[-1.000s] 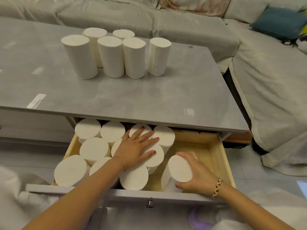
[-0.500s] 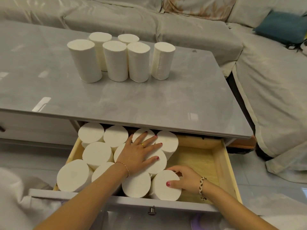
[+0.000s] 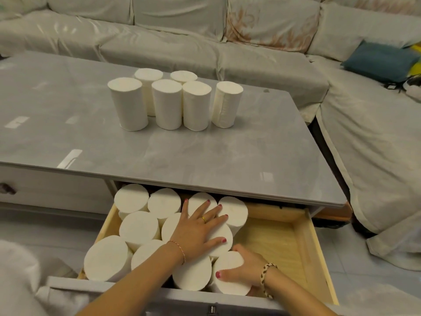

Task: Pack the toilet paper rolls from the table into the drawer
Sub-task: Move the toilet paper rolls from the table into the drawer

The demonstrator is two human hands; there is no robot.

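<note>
Several white toilet paper rolls [image 3: 167,103] stand upright in a cluster on the grey table [image 3: 205,153]. Below its front edge the wooden drawer [image 3: 319,254] is pulled out, its left half filled with several upright rolls [image 3: 136,226]. My left hand [image 3: 198,229] lies flat, fingers spread, on top of the middle rolls. My right hand [image 3: 243,270] wraps around the rightmost front roll [image 3: 227,283], which stands against its neighbours. The right part of the drawer shows bare wood.
A covered grey sofa [image 3: 182,42] runs behind the table and down the right side, with a blue cushion [image 3: 380,60] on it. A second closed drawer front with a dark knob [image 3: 6,189] is at the left. Tiled floor lies around.
My right hand has pushed its roll from the drawer's middle leftward until it stands against the packed rolls. My left hand has stayed flat on the rolls.
</note>
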